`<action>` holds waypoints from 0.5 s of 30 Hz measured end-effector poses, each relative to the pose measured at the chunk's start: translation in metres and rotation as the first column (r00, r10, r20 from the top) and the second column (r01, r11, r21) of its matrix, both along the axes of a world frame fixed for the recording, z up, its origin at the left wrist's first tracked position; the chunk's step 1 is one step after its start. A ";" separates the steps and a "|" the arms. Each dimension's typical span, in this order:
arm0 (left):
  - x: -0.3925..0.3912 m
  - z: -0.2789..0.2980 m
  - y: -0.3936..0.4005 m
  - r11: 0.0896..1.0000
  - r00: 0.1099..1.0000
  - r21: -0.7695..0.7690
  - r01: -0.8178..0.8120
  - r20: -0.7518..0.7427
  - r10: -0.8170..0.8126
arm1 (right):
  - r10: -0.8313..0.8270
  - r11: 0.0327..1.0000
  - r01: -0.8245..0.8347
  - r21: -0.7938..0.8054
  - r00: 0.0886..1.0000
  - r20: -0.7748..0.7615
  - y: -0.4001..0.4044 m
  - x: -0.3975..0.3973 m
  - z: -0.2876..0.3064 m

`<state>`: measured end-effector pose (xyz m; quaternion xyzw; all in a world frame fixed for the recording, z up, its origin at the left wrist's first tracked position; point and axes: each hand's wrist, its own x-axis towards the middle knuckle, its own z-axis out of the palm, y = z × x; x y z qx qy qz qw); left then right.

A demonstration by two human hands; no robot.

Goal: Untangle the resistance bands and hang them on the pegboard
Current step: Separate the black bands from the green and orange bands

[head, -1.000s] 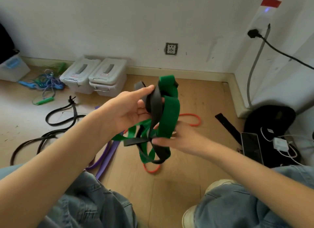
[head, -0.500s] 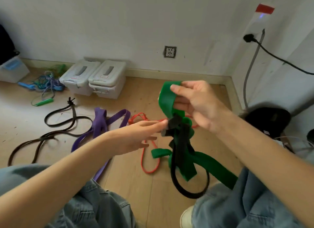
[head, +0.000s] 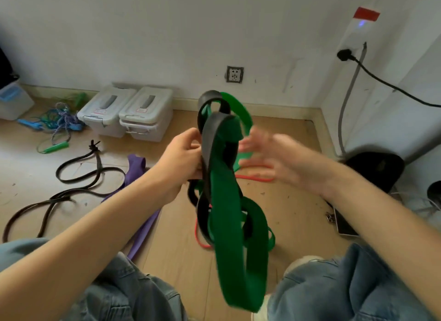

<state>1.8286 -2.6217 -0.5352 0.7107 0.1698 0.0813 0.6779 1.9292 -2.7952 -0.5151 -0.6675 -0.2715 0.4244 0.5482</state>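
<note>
Green band [head: 229, 215] tangled with black band [head: 210, 139], left fingers [head: 191, 148] gripping, right fingers [head: 253, 151] spread, purple band [head: 136, 165] behind

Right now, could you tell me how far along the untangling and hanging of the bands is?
Early. Nothing looks hung, and no pegboard is in view. In hand: the left hand grips the green band, which is twisted together with the black band; the right hand is blurred beside them, fingers spread. Left: the purple band and red band lie on the floor.

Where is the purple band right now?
In the head view, the purple band lies on the floor at left, beside the black cord, partly behind the left forearm.
</note>
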 end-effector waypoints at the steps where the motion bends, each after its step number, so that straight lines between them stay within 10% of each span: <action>1: 0.000 0.002 0.001 0.998 0.999 -0.046 -0.034 -0.016 0.034 | 0.141 0.986 -0.134 -0.098 0.987 0.077 0.002 -0.009 -0.006; 7: -0.001 0.014 0.005 0.853 0.996 -0.521 -0.040 -0.087 -0.007 | -0.015 0.969 0.145 -0.201 0.843 0.537 0.024 -0.026 -0.018; 15: -0.009 0.019 0.015 0.871 0.931 -0.462 0.166 -0.217 -0.293 | -0.323 0.904 0.427 0.027 0.639 0.698 0.015 0.002 -0.017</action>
